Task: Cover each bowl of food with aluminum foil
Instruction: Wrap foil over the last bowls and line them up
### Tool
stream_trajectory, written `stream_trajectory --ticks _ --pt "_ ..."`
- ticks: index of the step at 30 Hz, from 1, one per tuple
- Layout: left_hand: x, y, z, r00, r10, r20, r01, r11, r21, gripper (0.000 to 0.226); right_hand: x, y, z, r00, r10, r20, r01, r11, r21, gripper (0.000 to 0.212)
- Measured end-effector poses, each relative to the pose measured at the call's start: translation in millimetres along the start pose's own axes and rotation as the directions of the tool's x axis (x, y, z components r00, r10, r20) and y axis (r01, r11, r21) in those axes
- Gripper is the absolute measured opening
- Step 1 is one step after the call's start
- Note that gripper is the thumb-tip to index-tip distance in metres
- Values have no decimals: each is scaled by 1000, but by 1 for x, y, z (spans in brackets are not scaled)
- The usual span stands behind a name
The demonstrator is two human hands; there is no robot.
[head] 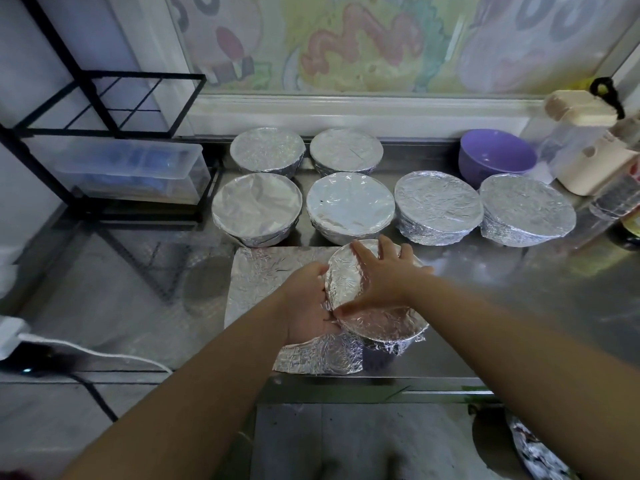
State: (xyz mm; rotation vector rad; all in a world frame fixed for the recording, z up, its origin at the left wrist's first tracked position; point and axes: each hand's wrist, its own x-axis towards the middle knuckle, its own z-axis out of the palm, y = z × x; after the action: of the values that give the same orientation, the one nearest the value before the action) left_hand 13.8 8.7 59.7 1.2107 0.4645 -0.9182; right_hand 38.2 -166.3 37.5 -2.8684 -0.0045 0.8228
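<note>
**Foil crimped over the near bowl**

The bowl (375, 318) sits near the counter's (519, 289) front edge, partly on a loose foil sheet (263, 282), its cover wrinkled and tight. My left hand (308, 303) cups its side with curled fingers, and my right hand (384, 275) lies spread flat on top. Six covered bowls (349, 202) stand behind it. The purple bowl (495, 157) is uncovered.

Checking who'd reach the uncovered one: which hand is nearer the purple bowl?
Right. The right hand lies flat on the near foil-covered bowl, nearer than and left of the purple bowl. The left hand cups that near bowl's left side, farther off.
</note>
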Motion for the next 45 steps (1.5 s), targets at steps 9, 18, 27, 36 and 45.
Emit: stream_trajectory --ticks 9,18,27,36,45 --pt "-21 18 22 994 107 -8 -107 994 21 43 2 -1 8 995 99 -5 -98 991 92 157" --pt "16 -24 -16 942 185 -279 -263 925 -273 20 12 12 5 999 -26 -28 27 999 47 164" --pt "20 -65 -23 884 399 -243 -334 903 269 29 -2 4 0 999 -4 36 3 1000 27 155" --pt "17 -54 -19 750 620 -230 -289 620 729 10 -5 1 -2 999 10 41 -10 1000 11 153" --pt "3 -31 -17 921 313 -233 -221 910 350 32 -5 0 -3 999 14 39 -15 1000 16 154"
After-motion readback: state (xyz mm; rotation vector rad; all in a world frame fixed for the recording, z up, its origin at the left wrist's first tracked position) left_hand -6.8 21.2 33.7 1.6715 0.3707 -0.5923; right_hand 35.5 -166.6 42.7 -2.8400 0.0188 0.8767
